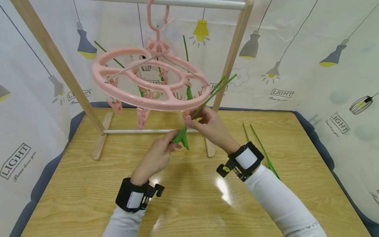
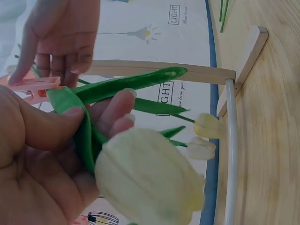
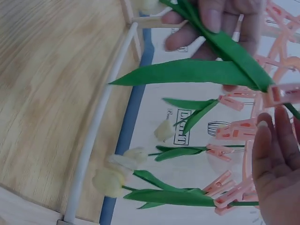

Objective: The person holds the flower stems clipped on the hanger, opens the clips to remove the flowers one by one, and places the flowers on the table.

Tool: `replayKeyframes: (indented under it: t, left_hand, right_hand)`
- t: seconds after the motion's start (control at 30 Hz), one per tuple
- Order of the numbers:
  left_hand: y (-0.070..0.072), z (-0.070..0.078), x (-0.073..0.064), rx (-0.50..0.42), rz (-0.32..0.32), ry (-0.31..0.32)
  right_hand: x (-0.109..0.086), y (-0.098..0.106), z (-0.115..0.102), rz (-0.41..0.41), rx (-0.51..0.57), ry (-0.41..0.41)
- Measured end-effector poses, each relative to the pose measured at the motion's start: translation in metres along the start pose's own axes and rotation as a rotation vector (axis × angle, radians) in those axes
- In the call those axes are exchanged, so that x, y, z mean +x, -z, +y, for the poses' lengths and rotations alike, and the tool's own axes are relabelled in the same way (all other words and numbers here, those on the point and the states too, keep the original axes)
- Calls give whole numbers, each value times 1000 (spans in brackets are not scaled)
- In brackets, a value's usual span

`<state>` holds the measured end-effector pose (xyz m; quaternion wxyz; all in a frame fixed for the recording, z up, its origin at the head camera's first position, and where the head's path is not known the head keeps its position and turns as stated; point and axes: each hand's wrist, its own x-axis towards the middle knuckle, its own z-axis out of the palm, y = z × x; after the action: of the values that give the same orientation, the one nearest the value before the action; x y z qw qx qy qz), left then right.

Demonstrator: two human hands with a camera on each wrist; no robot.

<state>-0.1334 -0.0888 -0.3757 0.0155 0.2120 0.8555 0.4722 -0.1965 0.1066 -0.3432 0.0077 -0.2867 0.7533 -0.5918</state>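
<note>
A pink round clip hanger hangs by its hook from a rack's top bar. My left hand grips an artificial tulip by its green leaves, with the white blossom pointing down. At the base of these leaves sits a pink clothes peg of the hanger. My right hand is at that peg, thumb against it and the fingers behind; its exact hold is partly hidden. The tulip's green stem rises past the hanger's right rim.
Several pale tulips hang blossom-down from other pegs. The rack has wooden posts, wooden feet and a white lower bar. On the table, green stems lie at the right, partly behind my right forearm.
</note>
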Motion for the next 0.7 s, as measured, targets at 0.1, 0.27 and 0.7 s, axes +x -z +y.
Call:
replayKeyframes:
  t: [0.1,0.27,0.7]
  left_hand:
    - [0,0,0,6,-15,11]
    - [0,2,3,9,8,-13]
    - [-5,13,11,-47,139,-8]
  right_hand:
    - [-1,4,-3,24,68,58]
    - [-2,7,-7,64,22,87]
    - [-7,5,-11,68,-2,80]
